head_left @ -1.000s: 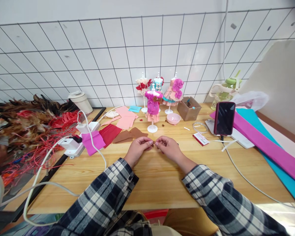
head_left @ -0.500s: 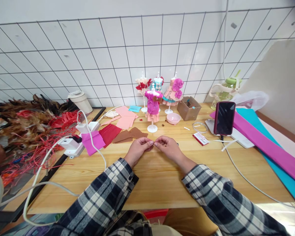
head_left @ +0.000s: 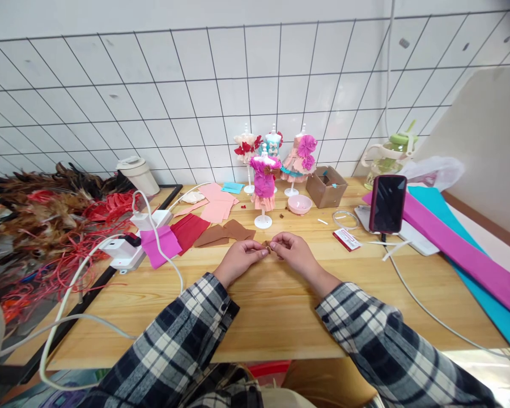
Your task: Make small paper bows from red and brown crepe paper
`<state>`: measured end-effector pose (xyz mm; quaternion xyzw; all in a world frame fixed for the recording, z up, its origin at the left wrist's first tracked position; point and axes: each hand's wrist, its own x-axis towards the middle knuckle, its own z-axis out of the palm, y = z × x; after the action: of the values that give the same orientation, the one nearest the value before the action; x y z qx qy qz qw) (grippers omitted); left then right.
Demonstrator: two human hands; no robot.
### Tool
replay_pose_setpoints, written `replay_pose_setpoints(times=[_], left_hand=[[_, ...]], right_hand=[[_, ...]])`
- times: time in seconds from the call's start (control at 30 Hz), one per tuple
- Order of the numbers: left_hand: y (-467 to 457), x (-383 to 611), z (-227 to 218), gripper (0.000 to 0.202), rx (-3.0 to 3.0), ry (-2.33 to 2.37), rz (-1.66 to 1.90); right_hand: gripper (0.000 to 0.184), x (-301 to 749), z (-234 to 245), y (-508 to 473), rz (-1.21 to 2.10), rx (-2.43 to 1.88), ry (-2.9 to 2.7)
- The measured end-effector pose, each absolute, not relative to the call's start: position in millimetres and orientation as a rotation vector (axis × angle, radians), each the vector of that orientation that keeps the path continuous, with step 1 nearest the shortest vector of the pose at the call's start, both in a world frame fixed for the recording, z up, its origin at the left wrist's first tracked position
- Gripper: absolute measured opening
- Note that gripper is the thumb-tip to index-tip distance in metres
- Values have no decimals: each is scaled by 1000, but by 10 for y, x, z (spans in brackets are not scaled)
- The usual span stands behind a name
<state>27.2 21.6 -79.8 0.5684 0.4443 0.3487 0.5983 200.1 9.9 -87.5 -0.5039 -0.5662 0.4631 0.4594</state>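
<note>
My left hand (head_left: 239, 260) and my right hand (head_left: 295, 254) meet over the middle of the wooden table (head_left: 276, 306), fingertips pinched together on a tiny brown paper piece (head_left: 267, 245). Both hands rest low on the tabletop. Just beyond them stands a small mannequin in a magenta and pink paper dress (head_left: 263, 187). Brown paper pieces (head_left: 223, 233) lie to the left of my hands.
Red, magenta and pink paper sheets (head_left: 182, 229) lie left of centre with white chargers (head_left: 123, 249) and cables. Feathers (head_left: 38, 204) pile at the far left. Three more dressed mannequins (head_left: 276, 150), a pink bowl (head_left: 300, 204), a cardboard box (head_left: 326, 186), a phone on a stand (head_left: 387, 204) and magenta and teal rolls (head_left: 463, 249) sit behind and to the right.
My fingertips have shifted slightly and the small brown piece now shows more clearly between them. A hand at the far left edge has left the view.
</note>
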Motion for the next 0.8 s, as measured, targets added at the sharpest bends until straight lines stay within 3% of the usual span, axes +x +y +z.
replay_pose_setpoints(times=[0.2, 0.37, 0.8], left_hand=[[232, 272, -803, 32, 1377, 1054, 906], [236, 259, -769, 31, 1449, 1050, 894], [225, 288, -778, 28, 1553, 1037, 916]], right_hand=[[37, 1967, -844, 63, 1348, -1264, -1278], [27, 1987, -876, 76, 1413, -1269, -1298], [31, 1988, -827, 66, 1428, -1279, -1243]])
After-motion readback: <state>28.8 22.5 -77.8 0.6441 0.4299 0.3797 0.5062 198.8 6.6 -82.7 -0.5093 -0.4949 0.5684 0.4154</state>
